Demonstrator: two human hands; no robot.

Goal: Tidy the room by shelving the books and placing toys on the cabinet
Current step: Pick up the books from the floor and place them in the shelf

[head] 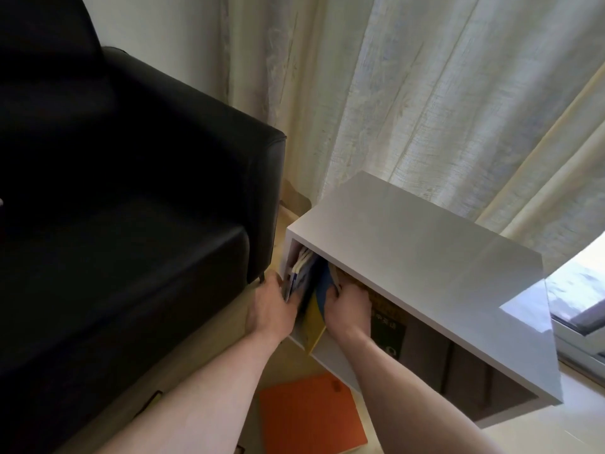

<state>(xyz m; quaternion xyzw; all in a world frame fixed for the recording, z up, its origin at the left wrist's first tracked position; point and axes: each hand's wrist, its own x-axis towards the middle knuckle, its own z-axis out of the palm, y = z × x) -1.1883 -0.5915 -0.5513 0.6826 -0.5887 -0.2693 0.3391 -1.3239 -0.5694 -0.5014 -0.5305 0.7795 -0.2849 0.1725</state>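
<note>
A white cabinet (425,253) stands by the curtain, its open front facing me. In its left compartment lean several thin books (302,268). My left hand (270,309) holds these books at their near edge. My right hand (348,311) grips a blue and yellow book (316,317) that is tilted, half inside the compartment. An orange book (311,414) lies flat on the floor below my arms.
A black leather sofa (131,208) fills the left, close to the cabinet's left side. Pale curtains (425,93) hang behind. Dark bins (458,358) fill the cabinet's right compartments. A window frame (582,309) shows at far right.
</note>
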